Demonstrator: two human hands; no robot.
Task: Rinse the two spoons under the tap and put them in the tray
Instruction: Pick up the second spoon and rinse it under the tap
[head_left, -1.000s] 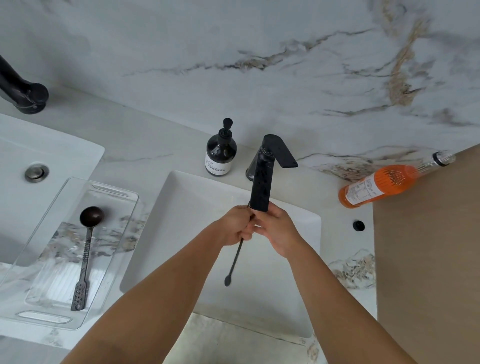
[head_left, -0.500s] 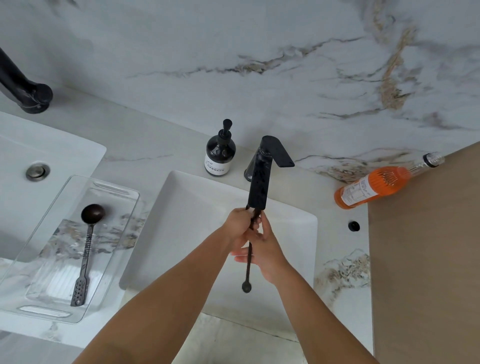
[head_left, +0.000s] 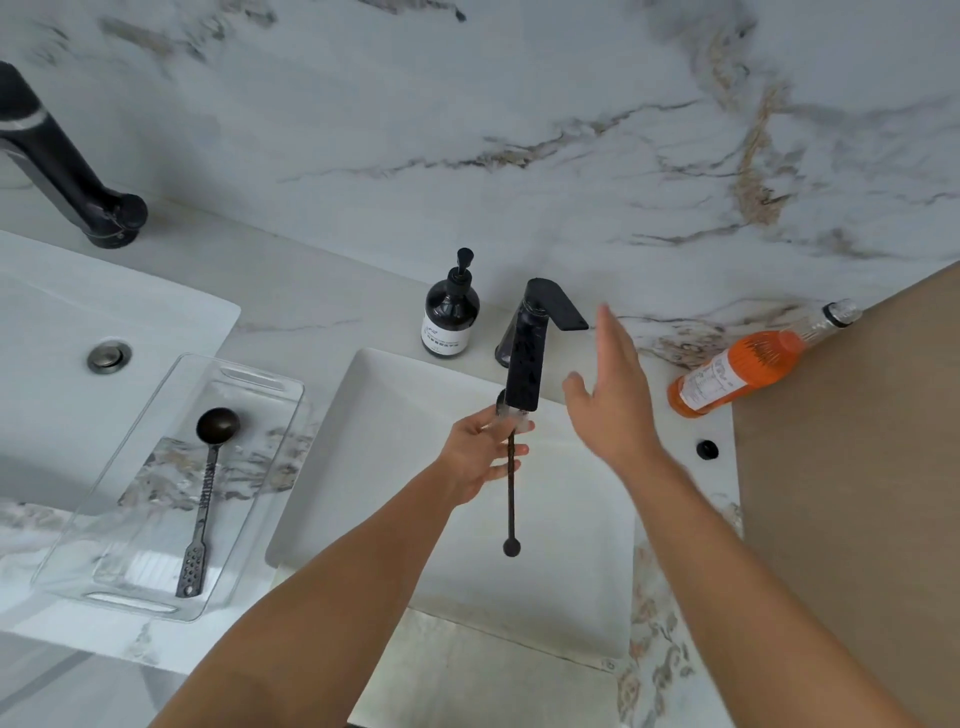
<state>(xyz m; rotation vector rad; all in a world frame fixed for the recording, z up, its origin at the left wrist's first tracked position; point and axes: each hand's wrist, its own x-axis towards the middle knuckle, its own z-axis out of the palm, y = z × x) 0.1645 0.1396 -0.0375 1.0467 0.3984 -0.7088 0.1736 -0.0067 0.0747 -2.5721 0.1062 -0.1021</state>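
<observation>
Marble countertop (head_left: 322, 306), white with brown veining, under a matching veined wall. Sunk into its middle, rectangular white basin (head_left: 395, 410); second white basin (head_left: 104, 312) at the left edge, round metal drain (head_left: 109, 356) in it. Tan wooden panel (head_left: 857, 467) over the right edge. Clear plastic tray (head_left: 260, 415) bridging the strip between both basins, long side running toward the near edge. Flat in the tray, dark metal spoon with perforated handle end (head_left: 208, 488), bowl toward the wall. Matte black angular tap (head_left: 530, 353) at the back rim of the middle basin, spout over the basin. Another black tap (head_left: 62, 171) at the far left. Left hand (head_left: 478, 452) just under the spout, fingers pinching the second dark slender spoon (head_left: 511, 493) high on its twisted handle; bowl hidden up against the spout amid blurred water, round handle tip hanging down over the basin. Right hand (head_left: 613, 395) empty, fingers spread and extended, beside the tap lever, blurred, touching nothing visible. Orange-filled clear bottle (head_left: 748, 371) lying on its side near the right back corner. Dark pump bottle with white label (head_left: 451, 312) upright just left of the tap. Small black round cap (head_left: 706, 449) on the countertop right of the basin.
</observation>
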